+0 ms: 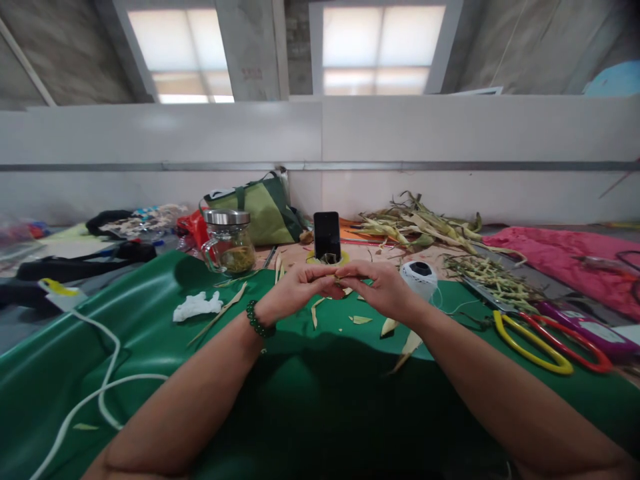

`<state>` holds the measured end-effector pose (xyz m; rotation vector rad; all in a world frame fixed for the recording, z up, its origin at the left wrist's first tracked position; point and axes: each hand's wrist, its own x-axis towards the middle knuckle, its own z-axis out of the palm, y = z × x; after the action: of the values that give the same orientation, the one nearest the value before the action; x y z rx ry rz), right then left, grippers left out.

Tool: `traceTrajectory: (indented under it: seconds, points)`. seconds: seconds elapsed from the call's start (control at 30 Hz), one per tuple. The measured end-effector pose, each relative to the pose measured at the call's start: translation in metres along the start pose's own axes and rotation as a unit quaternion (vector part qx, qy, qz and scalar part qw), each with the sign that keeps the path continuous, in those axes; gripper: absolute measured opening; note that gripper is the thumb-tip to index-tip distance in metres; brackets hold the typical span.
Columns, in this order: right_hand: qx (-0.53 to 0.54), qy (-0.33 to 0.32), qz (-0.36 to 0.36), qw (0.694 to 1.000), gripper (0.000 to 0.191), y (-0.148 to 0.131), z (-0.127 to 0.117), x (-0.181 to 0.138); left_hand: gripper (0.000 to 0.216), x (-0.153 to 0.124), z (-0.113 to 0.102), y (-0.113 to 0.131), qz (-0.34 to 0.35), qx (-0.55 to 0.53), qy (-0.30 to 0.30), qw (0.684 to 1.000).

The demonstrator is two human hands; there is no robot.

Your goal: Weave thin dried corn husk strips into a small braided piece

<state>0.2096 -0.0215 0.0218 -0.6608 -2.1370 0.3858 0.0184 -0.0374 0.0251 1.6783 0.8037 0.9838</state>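
Note:
Both hands meet above the green sheet (320,360), fingertips together. My left hand (304,281), with a green bead bracelet (256,319) at the wrist, pinches a small yellow-green piece of plant husk (338,281). My right hand (376,285) is closed on the same piece from the other side. Fingers hide most of it, so its shape is unclear. Below the hands lie loose husk scraps (360,320). A longer pale husk strip (409,350) rests by my right forearm. Just beyond the fingers a phone (327,235) stands upright.
To the right are a white thread spool (419,277), scissors with yellow and red handles (550,340), cut husk pieces (495,280) and a husk pile (425,223). Leftward sit a glass jar (230,243), crumpled white tissue (198,307) and a white cable (113,353). A green bag (260,210) stands behind.

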Motion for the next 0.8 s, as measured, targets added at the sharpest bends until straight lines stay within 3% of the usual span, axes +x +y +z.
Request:
traceTrajectory:
  seconds: [0.17,0.53,0.8]
  points:
    - [0.033,0.009,0.037,0.999,0.012,0.001,-0.003,0.003,0.037,-0.001,0.001,0.003,-0.010,-0.024,0.001,1.000]
    - [0.000,0.011,0.004,1.000,0.017,0.002,-0.003,0.005,0.029,-0.003,0.008,0.001,0.011,0.079,-0.001,0.997]
    - [0.000,0.044,-0.047,0.998,0.018,-0.003,0.008,-0.002,0.035,0.000,0.009,-0.008,-0.025,-0.002,-0.010,1.000]
